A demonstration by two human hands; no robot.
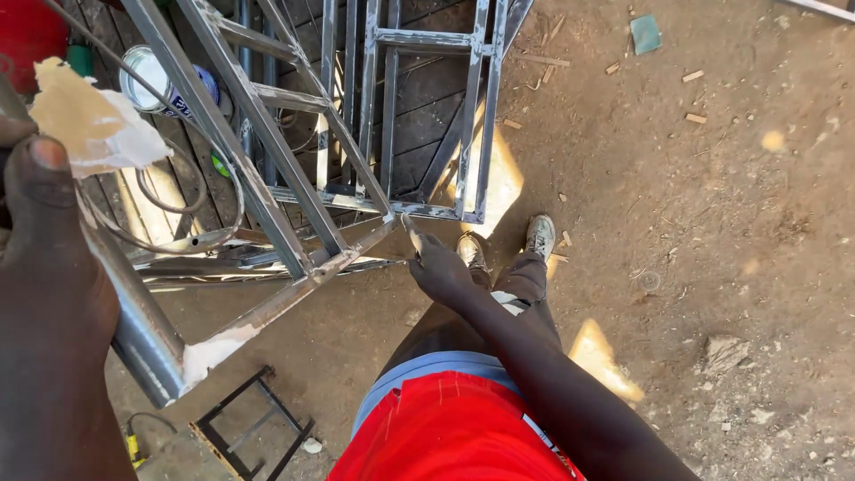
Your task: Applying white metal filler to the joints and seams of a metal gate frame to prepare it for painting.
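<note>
Metal frame (294,191) of welded square tubing stands tilted on the dirt ground (712,223), over a dark grid panel (a paint tin (156,80) sits behind it). Left hand (44,267), close to the camera, grips a frame tube with a putty-smeared scrap (89,120) above the thumb. Right hand (438,265) presses a small blade against a lower joint, fingers closed around it.

Hands on a welded steel frame, seen from above

The left hand (44,258), at nine o'clock, grips a frame tube (142,334) and pinches a putty-smeared scrap (89,120) at ten o'clock. The right hand (438,267), at centre, presses a small blade (412,233) to the metal frame (294,178). A tin can (151,80) lies at eleven o'clock; dirt floor (712,223) is at three.
</note>
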